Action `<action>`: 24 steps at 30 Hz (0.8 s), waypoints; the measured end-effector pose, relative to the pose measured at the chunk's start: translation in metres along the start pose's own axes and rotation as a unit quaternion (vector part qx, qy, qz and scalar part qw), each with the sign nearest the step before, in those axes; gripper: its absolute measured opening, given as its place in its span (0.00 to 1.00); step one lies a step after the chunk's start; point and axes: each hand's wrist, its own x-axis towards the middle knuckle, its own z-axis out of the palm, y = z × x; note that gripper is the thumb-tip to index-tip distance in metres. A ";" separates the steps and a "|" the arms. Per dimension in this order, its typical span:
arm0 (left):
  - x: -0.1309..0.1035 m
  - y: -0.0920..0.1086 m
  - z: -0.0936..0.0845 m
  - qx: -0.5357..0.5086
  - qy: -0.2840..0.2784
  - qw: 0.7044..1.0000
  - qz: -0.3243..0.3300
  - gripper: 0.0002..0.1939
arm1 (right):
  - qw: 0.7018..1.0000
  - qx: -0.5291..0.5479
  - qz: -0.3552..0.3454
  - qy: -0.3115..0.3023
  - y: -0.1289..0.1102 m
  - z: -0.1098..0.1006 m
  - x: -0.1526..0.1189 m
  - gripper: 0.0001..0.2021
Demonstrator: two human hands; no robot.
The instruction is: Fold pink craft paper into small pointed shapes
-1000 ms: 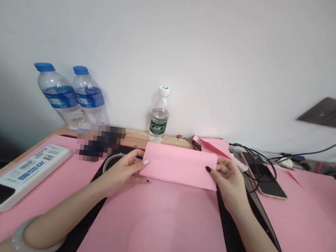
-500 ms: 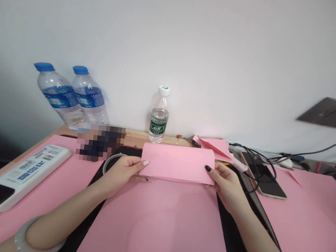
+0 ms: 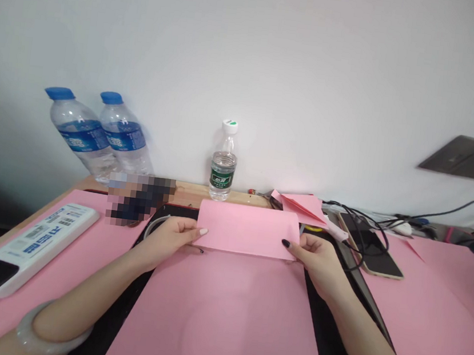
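A pink sheet of paper lies before me on a black mat, its far end curled over toward me into a flap. My left hand pinches the flap's left corner, thumb on top and fingers underneath. At the right corner, my right hand grips the flap the same way, its thumb pressed on the upper face. The flap's near edge is held straight between both hands, and the bend at the back looks rounded.
Behind the paper stands a small water bottle; two larger bottles lean at the left. A white power bank lies left on pink paper. To the right are folded pink paper, a phone, black cables and more pink sheets.
My right hand has shifted slightly left along the flap's edge, its thumb now further inward. The left hand keeps its grip almost unmoved. The view has moved very slightly.
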 end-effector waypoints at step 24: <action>0.000 0.000 0.000 -0.025 -0.022 0.999 -0.009 0.16 | 0.997 0.076 0.015 -0.021 0.004 -0.002 0.002 0.19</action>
